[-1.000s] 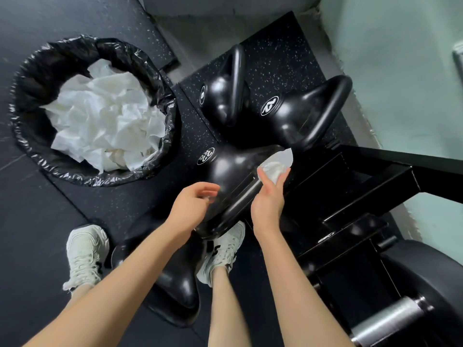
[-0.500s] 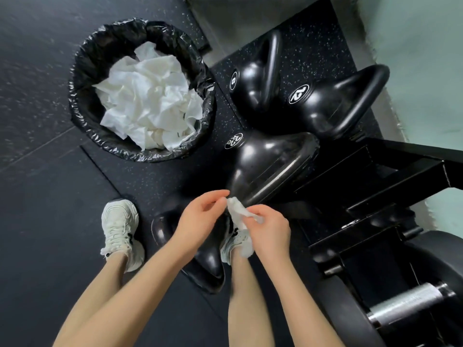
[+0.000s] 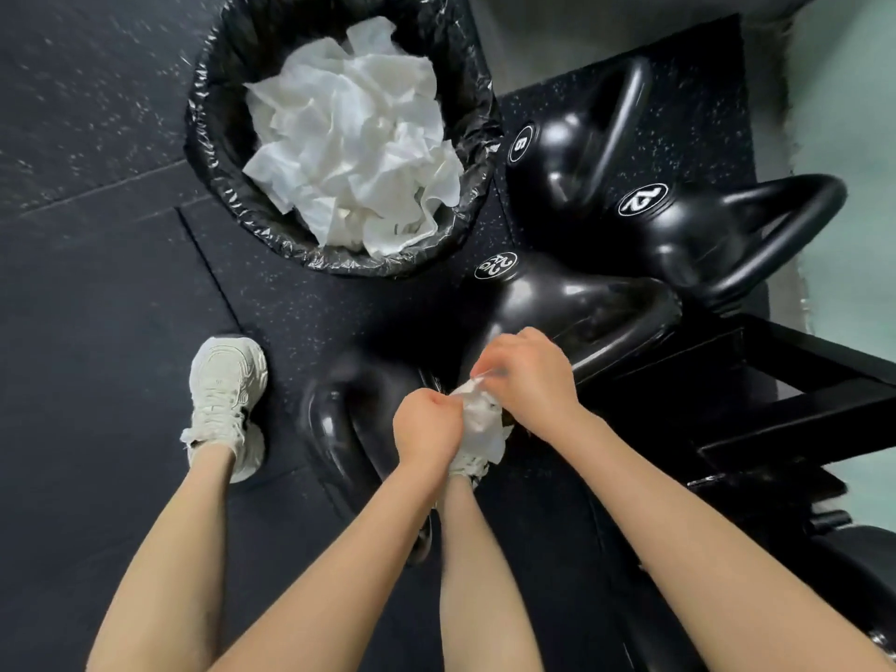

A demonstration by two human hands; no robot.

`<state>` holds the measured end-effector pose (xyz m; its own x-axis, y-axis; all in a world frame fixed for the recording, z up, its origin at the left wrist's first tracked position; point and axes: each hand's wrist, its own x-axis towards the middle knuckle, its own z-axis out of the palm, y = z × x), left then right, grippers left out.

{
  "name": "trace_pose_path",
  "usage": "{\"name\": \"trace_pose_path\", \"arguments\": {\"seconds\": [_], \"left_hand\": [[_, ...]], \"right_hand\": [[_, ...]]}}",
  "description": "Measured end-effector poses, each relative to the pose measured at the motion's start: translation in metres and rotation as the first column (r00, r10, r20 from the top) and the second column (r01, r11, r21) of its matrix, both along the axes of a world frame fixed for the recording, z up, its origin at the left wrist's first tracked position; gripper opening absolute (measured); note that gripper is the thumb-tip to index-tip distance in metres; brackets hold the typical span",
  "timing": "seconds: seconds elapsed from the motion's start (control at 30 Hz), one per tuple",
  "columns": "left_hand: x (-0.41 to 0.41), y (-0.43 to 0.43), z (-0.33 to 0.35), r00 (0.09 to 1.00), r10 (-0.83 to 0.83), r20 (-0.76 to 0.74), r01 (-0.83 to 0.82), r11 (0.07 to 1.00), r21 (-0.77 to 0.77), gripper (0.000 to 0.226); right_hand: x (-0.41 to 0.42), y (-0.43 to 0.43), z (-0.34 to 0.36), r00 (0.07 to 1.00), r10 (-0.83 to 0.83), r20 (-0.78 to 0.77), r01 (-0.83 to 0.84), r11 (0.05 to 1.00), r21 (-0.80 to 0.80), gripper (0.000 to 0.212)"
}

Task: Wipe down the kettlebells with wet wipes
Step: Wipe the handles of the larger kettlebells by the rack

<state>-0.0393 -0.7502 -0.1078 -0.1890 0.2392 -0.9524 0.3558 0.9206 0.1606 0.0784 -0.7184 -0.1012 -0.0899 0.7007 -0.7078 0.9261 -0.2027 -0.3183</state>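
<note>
Several glossy black kettlebells stand on the dark rubber floor. One is marked 8 (image 3: pixel 577 147), one marked 12 (image 3: pixel 717 230), and a larger one (image 3: pixel 572 303) lies just beyond my hands. Another kettlebell (image 3: pixel 339 424) stands between my feet, partly hidden by my left arm. My left hand (image 3: pixel 426 429) and my right hand (image 3: pixel 528 380) both pinch a crumpled white wet wipe (image 3: pixel 482 426), which hangs between them above the floor, clear of the kettlebells.
A bin (image 3: pixel 213 152) lined with a black bag holds a heap of used white wipes at the upper left. A black metal rack frame (image 3: pixel 776 409) and weight plates crowd the right side. My white shoe (image 3: pixel 225 400) stands at the left.
My right hand has left the large kettlebell and come back toward me with the wipe. My left hand has joined it, and both now grip the wipe. The view has swung left.
</note>
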Motion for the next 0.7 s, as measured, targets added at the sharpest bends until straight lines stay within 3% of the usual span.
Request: {"name": "trace_pose_path", "arguments": {"seconds": [0.07, 0.2, 0.27, 0.37, 0.5, 0.53, 0.63, 0.7], "left_hand": [[0.0, -0.005, -0.006, 0.998, 0.022, -0.051, -0.021, 1.0, 0.022, 0.024], [0.003, -0.012, -0.014, 0.989, 0.088, -0.119, -0.074, 0.99, 0.117, 0.017], [0.006, -0.014, -0.021, 0.985, 0.121, -0.127, -0.107, 0.988, 0.114, 0.015], [0.009, -0.021, -0.025, 0.967, 0.233, -0.107, -0.231, 0.972, 0.032, 0.017], [0.012, -0.033, -0.007, 0.891, 0.454, -0.026, -0.452, 0.89, 0.059, 0.007], [0.014, -0.035, -0.002, 0.868, 0.496, -0.001, -0.496, 0.867, 0.04, 0.015], [0.029, -0.038, 0.0, 0.738, 0.673, 0.046, -0.656, 0.732, -0.18, 0.032], [0.039, -0.035, -0.003, 0.529, 0.848, 0.046, -0.792, 0.512, -0.332, 0.031]], "right_hand": [[-0.004, -0.001, -0.009, 0.964, 0.209, 0.163, -0.226, 0.97, 0.093, 0.011], [-0.009, -0.02, -0.007, 0.932, 0.295, 0.211, -0.331, 0.929, 0.166, 0.023], [-0.001, -0.023, -0.01, 0.958, 0.231, 0.169, -0.259, 0.951, 0.168, 0.022], [0.0, -0.012, -0.015, 0.996, 0.039, 0.085, -0.04, 0.999, 0.012, 0.023], [0.001, -0.007, -0.019, 0.996, 0.047, 0.073, -0.047, 0.999, -0.002, 0.024], [0.002, -0.005, -0.02, 0.998, 0.037, 0.059, -0.035, 0.999, -0.037, 0.024], [0.0, -0.001, -0.019, 0.989, 0.134, 0.053, -0.123, 0.976, -0.181, 0.029], [-0.002, -0.002, -0.012, 0.913, 0.403, 0.065, -0.378, 0.894, -0.241, 0.029]]}}
